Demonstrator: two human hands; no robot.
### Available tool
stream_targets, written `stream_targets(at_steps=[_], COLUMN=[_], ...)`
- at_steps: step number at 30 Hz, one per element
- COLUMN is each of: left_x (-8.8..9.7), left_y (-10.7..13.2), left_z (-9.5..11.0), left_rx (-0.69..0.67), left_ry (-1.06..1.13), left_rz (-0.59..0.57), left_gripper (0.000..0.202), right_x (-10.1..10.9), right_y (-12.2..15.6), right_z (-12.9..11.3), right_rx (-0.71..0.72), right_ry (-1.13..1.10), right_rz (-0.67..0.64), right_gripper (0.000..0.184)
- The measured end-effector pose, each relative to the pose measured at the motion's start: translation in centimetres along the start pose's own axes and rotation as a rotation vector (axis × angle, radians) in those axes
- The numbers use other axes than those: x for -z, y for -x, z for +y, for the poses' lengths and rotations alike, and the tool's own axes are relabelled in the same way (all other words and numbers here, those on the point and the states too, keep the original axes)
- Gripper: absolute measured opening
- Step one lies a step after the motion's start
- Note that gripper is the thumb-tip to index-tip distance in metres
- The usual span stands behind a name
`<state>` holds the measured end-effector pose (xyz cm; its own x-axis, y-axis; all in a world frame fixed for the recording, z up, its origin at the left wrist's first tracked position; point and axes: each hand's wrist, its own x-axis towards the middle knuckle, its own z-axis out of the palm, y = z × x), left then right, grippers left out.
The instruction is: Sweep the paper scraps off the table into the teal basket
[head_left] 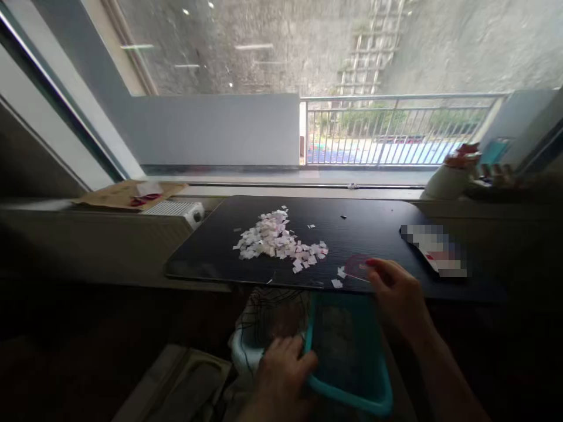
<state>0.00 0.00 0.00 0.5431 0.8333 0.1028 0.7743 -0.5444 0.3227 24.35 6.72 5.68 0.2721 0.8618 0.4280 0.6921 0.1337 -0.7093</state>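
My right hand is over the front edge of the dark tabletop, its fingers pinched on a thin, see-through piece with a red outline; its exact kind is unclear. A few paper bits lie just left of that piece. Farther left spreads a heap of small white and pinkish paper scraps. Below the table edge, my left hand is closed on the left rim of a teal plastic basket. Pale contents inside the basket are too dark to make out.
A patterned cloth or bag is left of the basket, above a cardboard box. On the table's right lies a blurred flat object. Behind stand a window sill and a pale pot; a radiator is at left.
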Motion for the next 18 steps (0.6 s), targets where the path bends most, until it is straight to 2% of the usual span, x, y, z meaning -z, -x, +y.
stream_targets(at_steps=[4, 9, 12, 18], left_x=[-0.2, -0.4, -0.5, -0.8], left_y=[-0.1, 0.1, 0.1, 0.0], left_z=[-0.1, -0.3, -0.3, -0.4], left_rx=[-0.017, -0.035, -0.042, -0.05], left_ry=[0.014, 0.021, 0.025, 0.035], left_rz=[0.006, 0.017, 0.03, 0.051], left_gripper=[0.018, 0.018, 0.018, 0.019], right_x=[0.2, -1.0, -1.1, -0.7], right_y=[0.1, 0.0, -0.2, 0.0], right_z=[-0.4, -1.4, -1.4, -0.8], right_rx=[-0.009, 0.04, 0.075, -0.018], right_ry=[0.009, -0.047, -0.072, 0.007], right_rz=[0.034, -0.07, -0.074, -0.018], right_gripper=[0.024, 0.023, 0.024, 0.023])
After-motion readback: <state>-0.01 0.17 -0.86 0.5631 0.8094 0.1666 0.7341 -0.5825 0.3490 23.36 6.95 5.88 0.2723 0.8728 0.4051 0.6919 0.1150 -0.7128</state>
